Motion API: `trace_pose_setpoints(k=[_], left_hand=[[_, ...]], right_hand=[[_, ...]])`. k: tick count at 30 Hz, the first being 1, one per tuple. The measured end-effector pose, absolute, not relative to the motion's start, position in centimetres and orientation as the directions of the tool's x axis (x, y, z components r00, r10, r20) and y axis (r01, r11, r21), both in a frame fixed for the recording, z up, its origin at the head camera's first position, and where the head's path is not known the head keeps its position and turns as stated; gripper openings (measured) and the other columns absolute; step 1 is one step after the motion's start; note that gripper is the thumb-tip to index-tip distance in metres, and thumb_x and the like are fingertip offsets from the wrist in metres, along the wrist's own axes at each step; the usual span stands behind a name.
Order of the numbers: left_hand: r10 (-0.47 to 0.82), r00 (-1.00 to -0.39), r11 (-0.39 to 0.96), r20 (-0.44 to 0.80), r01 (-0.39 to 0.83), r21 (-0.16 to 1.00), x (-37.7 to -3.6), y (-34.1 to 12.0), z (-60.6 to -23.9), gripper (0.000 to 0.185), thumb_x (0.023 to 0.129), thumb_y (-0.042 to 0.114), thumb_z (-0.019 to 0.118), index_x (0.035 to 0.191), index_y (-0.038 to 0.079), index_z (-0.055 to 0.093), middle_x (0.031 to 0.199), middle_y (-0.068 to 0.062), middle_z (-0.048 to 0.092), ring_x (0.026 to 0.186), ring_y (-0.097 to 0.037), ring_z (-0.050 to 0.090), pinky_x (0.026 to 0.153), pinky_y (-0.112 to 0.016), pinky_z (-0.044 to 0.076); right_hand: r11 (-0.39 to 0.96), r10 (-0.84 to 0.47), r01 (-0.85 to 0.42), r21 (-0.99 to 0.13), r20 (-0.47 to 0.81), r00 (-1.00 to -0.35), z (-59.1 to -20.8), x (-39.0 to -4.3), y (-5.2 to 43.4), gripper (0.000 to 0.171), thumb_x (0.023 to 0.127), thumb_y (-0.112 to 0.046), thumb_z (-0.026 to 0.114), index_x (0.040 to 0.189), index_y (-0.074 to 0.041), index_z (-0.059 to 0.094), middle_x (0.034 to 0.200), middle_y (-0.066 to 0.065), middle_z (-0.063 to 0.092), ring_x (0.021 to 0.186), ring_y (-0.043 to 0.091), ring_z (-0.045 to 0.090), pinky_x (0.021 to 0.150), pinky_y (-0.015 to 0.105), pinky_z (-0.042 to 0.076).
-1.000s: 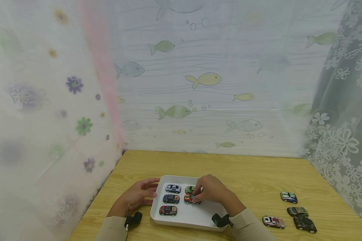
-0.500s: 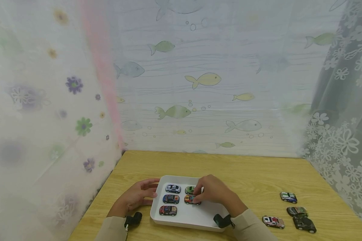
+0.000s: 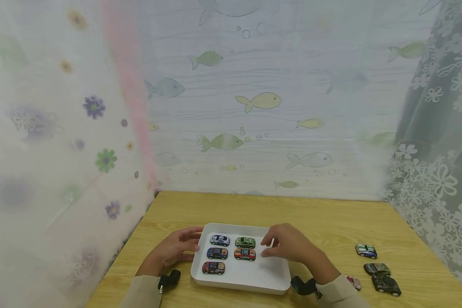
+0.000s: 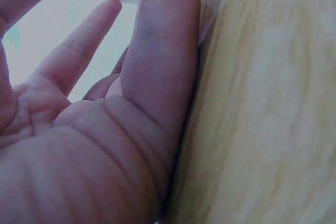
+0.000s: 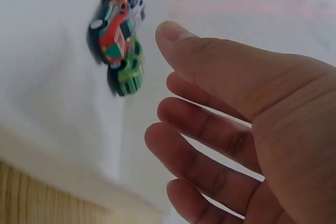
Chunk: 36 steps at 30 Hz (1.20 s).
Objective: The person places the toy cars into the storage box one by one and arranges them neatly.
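Orange car [image 5: 113, 32] blurred at right wrist; sharp [image 3: 244, 254] from head view

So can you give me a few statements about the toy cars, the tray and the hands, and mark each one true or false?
1. Five toy cars sit in the white tray. True.
2. The right hand holds the orange car. False: it holds nothing and is apart from it.
3. The left hand touches the tray's left edge. True.
4. The green car lies on the wooden table. False: it is in the tray.
5. More toy cars lie on the table right of the tray. True.
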<state>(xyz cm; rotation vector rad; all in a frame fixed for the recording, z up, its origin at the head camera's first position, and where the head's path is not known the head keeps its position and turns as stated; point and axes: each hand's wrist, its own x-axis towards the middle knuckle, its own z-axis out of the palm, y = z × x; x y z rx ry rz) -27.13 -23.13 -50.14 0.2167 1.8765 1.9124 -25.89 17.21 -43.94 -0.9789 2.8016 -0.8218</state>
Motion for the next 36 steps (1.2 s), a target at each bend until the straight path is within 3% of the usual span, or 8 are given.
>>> trace_pose_setpoints(k=[7, 14, 26, 30, 36], left_hand=[[0.426, -0.882, 0.024, -0.200, -0.210, 0.977, -27.2, -23.2, -50.2, 0.070, 0.094, 0.006, 0.073, 0.157, 0.009, 0.043, 0.159, -0.022, 0.044, 0.132, -0.027, 0.059, 0.097, -0.050, 0.059], [0.422, -0.883, 0.032, -0.205, -0.212, 0.977, -27.1, -22.7, -50.2, 0.070, 0.094, 0.008, 0.075, 0.157, 0.010, 0.044, 0.159, -0.022, 0.044, 0.131, -0.027, 0.060, 0.097, -0.050, 0.059], [0.431, -0.881, 0.031, -0.194, -0.201, 0.979, -27.3, -23.2, -50.0, 0.071, 0.095, 0.007, 0.073, 0.158, 0.009, 0.041, 0.160, -0.023, 0.042, 0.134, -0.028, 0.058, 0.098, -0.050, 0.058], [0.435, -0.878, 0.031, -0.202, -0.210, 0.977, -27.3, -23.2, -50.0, 0.071, 0.095, 0.008, 0.073, 0.158, 0.009, 0.041, 0.160, -0.022, 0.043, 0.133, -0.028, 0.058, 0.098, -0.050, 0.058], [0.431, -0.879, 0.025, -0.204, -0.214, 0.976, -27.1, -23.2, -50.0, 0.070, 0.095, 0.007, 0.073, 0.158, 0.009, 0.042, 0.160, -0.022, 0.043, 0.132, -0.027, 0.059, 0.098, -0.050, 0.058]], right_hand=[[0.623, -0.573, -0.550, -0.555, 0.155, -0.805, -44.3, -24.9, 20.8, 0.029, 0.086, -0.037, 0.085, 0.106, -0.016, 0.081, 0.099, -0.003, 0.075, 0.084, 0.005, 0.066, 0.073, 0.028, 0.057], [0.666, -0.490, -0.553, -0.501, 0.265, -0.830, -44.9, -23.7, 25.7, 0.032, 0.087, -0.047, 0.081, 0.111, -0.025, 0.079, 0.103, -0.012, 0.073, 0.089, 0.006, 0.062, 0.073, 0.030, 0.054], [0.685, -0.424, -0.423, -0.593, 0.148, -0.894, -45.0, -21.5, 32.4, 0.029, 0.094, -0.041, 0.075, 0.116, -0.022, 0.078, 0.112, -0.002, 0.074, 0.092, -0.001, 0.061, 0.069, 0.026, 0.050], [0.653, -0.450, -0.403, -0.641, 0.100, -0.888, -45.5, -20.6, 34.7, 0.030, 0.096, -0.032, 0.075, 0.122, -0.017, 0.076, 0.116, 0.004, 0.074, 0.093, 0.001, 0.061, 0.067, 0.026, 0.049], [0.673, -0.522, -0.462, -0.578, 0.072, -0.850, -46.3, -20.1, 37.4, 0.036, 0.088, -0.037, 0.082, 0.118, -0.018, 0.078, 0.113, -0.002, 0.077, 0.100, 0.003, 0.066, 0.077, 0.024, 0.056]])
